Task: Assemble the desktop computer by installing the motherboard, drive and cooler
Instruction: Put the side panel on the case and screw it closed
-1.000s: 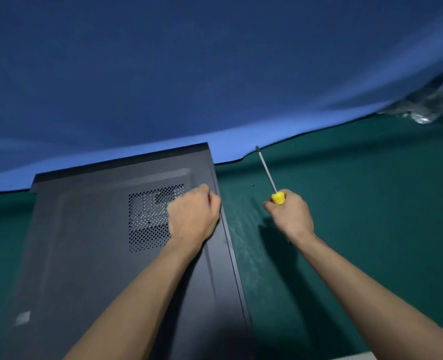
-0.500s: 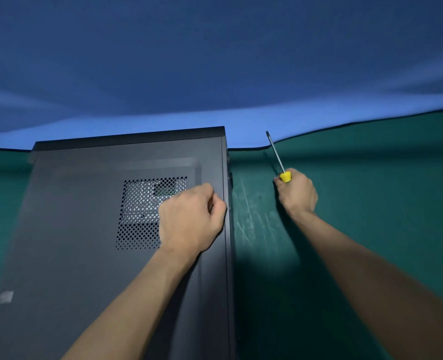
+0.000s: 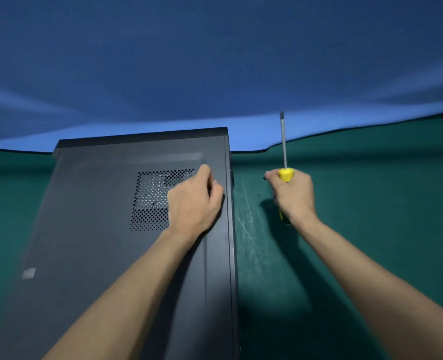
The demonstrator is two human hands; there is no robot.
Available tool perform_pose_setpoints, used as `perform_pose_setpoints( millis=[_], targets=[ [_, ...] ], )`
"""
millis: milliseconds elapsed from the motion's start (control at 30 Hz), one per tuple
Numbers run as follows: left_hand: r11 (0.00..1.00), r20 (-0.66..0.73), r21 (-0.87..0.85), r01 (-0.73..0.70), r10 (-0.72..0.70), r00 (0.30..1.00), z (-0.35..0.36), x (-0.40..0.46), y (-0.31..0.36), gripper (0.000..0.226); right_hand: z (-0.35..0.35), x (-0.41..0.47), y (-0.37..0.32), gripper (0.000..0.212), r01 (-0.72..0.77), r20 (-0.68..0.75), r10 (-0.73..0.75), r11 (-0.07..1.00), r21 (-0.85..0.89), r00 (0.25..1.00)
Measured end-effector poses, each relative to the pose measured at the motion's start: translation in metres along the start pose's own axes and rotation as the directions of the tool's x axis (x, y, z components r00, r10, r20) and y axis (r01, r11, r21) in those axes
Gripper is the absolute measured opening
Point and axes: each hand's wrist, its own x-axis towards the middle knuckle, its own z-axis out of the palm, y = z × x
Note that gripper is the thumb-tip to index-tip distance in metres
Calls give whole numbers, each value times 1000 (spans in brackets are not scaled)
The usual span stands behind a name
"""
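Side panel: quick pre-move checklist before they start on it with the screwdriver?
1. Case lies flat on the green mat, side panel up: ok.
2. Left hand rests on the panel near its right edge, beside the vent grille: ok. Whether its curled fingers pinch anything: cannot tell.
3. Right hand has a firm grip on the screwdriver, shaft pointing up and away: ok.
4. Screwdriver tip engaged with a screw: not ok, it is in the air, off the case.
5. Panel screws present or removed: cannot tell, none visible.
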Motion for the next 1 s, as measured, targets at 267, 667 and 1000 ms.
perform_pose_setpoints(
  millis=[267,667,1000],
  targets=[
    [437,455,-782,446,-90,886,-67,-16,21,38,0,-111,-80,24,185,109,-192,980,69,975],
    [513,582,-745,428,184,792,-171,-88,-112,40,120,-258,-106,14,113,-3,-117,949,293,993],
    [17,673,-726,687,223,706,-199,-141,-175,28,163,-340,-117,18,84,-23,-81,945,316,996]
  ],
)
